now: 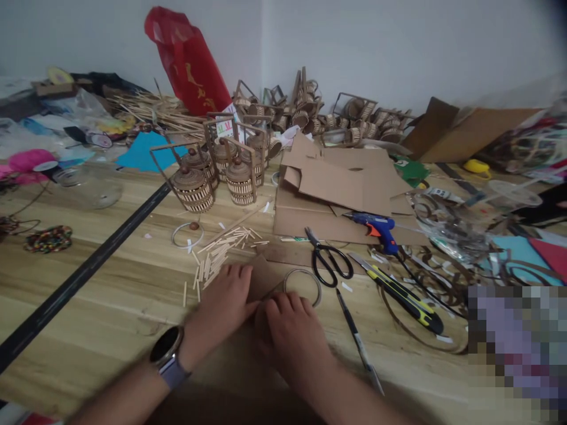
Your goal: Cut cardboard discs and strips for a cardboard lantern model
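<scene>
Head camera view: two bare hands met low over a cluttered wooden table [133,277]. The left hand [228,292], with a watch [166,345] on its wrist, rested bent fingers against a brown card piece [266,277], which lay between loose sticks [217,257] and a thin ring [319,284]. The right hand [292,324] was curled beside it, near the ring. Knuckles hid the fingertips, so whether either hand gripped anything could not be told. One sideways sweep of the left hand might have scattered the sticks, since nothing held them; the right knuckles could have nudged the ring away. Farther right lay scissors [330,260] and a utility knife [398,295] with its blade out, so a careless reach risked a cut. A glue gun [376,227], if hot, could have burned a passing hand.
</scene>
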`<state>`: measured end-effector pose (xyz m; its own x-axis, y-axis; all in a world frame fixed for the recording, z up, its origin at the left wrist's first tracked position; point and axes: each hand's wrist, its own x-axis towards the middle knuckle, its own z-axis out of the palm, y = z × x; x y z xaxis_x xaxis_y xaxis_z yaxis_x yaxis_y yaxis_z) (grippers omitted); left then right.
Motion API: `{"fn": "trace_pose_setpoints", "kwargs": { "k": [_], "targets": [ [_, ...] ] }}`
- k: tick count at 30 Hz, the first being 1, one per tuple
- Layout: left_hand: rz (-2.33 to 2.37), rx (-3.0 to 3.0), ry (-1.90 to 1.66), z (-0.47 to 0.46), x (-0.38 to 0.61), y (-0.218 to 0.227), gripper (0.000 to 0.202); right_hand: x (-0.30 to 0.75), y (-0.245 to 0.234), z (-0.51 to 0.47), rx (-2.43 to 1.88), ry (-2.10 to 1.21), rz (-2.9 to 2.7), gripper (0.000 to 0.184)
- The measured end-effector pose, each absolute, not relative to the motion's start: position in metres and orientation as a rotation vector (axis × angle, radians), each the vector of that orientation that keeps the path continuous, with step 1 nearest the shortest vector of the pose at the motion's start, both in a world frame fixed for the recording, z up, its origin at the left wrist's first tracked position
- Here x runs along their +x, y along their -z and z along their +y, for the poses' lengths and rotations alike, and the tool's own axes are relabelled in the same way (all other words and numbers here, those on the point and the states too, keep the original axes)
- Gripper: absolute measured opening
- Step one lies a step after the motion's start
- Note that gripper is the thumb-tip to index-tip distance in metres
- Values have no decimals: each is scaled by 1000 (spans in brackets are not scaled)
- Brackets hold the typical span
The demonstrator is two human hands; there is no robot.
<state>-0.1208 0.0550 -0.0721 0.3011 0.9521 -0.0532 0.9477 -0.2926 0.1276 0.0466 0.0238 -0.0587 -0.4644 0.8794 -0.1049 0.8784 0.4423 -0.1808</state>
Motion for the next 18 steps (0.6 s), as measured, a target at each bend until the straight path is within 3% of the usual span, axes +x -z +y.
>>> {"fn": "trace_pose_setpoints", "kwargs": {
  "k": [3, 9, 12, 18],
  "targets": [
    [1796, 2410, -30, 63, -122, 68, 34, 35, 58, 30, -1645, -349, -2703, 30],
    [2036, 2392, -211, 64, -146, 66, 54, 28, 63, 34, -1605, -371, -2713, 41],
    [2081, 2421, -402, 54, -156, 66, 50, 27, 61, 39, -1562, -391, -2722, 50],
    [2072, 2176, -909, 20, -151, 67, 36, 12, 56, 60, -1462, -429, -2743, 44]
  ]
}}
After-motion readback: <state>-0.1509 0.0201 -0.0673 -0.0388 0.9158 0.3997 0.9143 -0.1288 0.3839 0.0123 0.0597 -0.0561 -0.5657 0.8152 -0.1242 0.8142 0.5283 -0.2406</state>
